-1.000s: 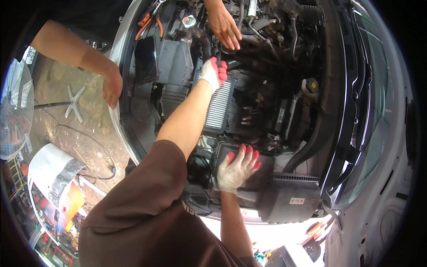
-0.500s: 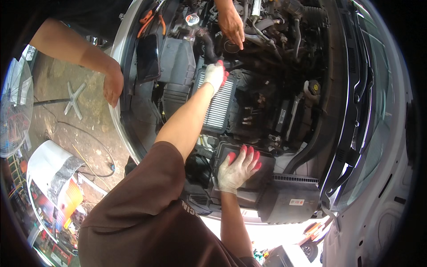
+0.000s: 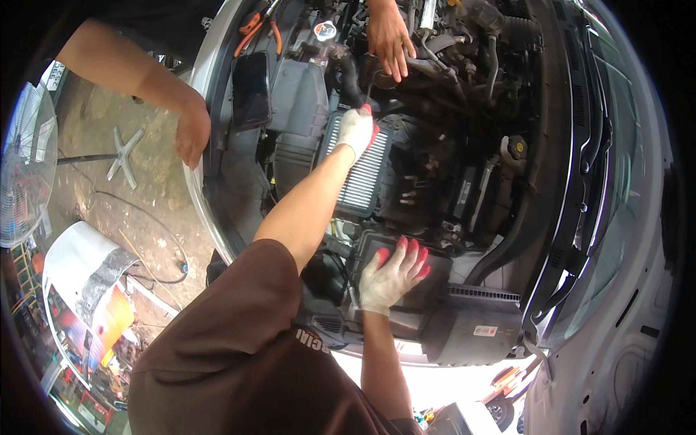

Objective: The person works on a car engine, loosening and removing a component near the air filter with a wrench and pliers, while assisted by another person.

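Nearest you, your right hand [image 3: 394,279] lies spread on the black cover [image 3: 419,304], grasping nothing; lean on it lightly, as the plastic may flex. Farther out, your left hand [image 3: 357,130] curls over the far part of the filter [image 3: 362,181], whose pale pleats run back from that grip toward you; I cannot tell whether those fingers pinch anything. Handle the filter by its edges, since the pleats would likely crease under pressure. Just past that grip are a dark hose [image 3: 353,78] and a co-worker's hand [image 3: 391,43], so small, slow motions seem wisest.
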Demonstrator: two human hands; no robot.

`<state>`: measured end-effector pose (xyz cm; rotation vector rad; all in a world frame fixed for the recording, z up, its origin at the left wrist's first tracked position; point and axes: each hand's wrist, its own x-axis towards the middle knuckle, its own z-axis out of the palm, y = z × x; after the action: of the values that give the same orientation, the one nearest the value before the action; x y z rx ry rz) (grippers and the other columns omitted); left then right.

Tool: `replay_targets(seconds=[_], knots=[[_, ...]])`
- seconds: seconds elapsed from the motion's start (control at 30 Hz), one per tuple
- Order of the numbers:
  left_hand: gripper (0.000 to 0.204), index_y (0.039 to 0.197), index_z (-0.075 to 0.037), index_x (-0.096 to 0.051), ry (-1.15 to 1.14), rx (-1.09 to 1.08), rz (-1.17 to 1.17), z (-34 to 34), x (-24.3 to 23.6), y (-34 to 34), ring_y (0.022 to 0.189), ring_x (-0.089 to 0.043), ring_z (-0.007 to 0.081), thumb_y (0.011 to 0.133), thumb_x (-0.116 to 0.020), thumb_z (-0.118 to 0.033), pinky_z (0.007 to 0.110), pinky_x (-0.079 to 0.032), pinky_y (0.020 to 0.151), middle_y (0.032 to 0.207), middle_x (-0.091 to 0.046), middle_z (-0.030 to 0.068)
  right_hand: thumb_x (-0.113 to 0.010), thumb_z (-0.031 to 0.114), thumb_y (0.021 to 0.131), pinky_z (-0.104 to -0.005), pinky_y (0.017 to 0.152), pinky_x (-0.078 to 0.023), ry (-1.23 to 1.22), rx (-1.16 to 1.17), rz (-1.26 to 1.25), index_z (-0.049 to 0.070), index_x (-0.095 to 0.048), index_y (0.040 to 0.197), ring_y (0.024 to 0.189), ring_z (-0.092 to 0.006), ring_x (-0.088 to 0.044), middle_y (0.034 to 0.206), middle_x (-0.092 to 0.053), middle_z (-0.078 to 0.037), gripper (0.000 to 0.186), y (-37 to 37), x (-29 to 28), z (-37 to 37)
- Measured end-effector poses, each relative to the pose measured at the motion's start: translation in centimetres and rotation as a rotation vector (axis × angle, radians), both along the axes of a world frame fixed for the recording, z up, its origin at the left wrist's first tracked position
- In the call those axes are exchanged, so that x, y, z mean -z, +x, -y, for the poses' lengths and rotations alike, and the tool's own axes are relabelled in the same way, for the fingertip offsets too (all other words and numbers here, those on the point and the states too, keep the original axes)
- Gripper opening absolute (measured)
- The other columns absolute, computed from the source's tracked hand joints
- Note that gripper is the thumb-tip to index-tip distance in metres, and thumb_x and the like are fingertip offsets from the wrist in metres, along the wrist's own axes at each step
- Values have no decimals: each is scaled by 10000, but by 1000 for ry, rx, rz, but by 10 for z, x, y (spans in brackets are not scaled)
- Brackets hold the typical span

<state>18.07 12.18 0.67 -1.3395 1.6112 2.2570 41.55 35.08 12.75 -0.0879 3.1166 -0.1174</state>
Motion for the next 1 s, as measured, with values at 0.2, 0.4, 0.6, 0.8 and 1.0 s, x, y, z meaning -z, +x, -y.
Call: replay_targets(seconds=[0.2,0.4,0.6,0.8,1.0], knots=[[458,1081,1,-681,16,-10,-46,-16,-28,35,528,-643,157,1176,-504,-411,319,-505,471,759,-728,90,-754,319,959,-693,1301,-233,-6,-3,-23,85,-596,1530,1587,-445,-377,1610,-535,-186,637,-1,-1,-4],[442,1213,68,-591,-705,347,65,-41,-52,101,922,-747,553,1137,-489,-355,617,-596,837,937,-758,345,-744,313,967,-667,1315,-230,1,-7,-57,82,-609,1515,1584,-439,-391,1607,-546,-191,610,2,-1,-4],[429,1242,101,-514,-830,697,103,-49,-60,154,824,-794,453,1142,-457,-313,558,-628,743,871,-779,284,-737,323,976,-646,1311,-248,-3,-25,-108,84,-632,1494,1578,-432,-403,1584,-566,-191,580,3,-1,-3],[375,1201,93,-572,-940,891,184,-24,-55,144,858,-820,409,1080,-534,-260,521,-651,764,909,-805,251,-732,231,999,-554,1248,-372,-306,118,-165,41,-689,1397,1461,-399,-535,1459,-652,-196,443,-27,-18,37],[360,1146,27,-629,-992,1193,-156,44,-165,162,787,-780,409,1072,-611,-324,524,-627,710,839,-766,217,-702,166,1083,-225,563,-479,-1612,664,209,6,-710,1320,707,-70,-616,974,-735,-54,286,-146,-39,144]])
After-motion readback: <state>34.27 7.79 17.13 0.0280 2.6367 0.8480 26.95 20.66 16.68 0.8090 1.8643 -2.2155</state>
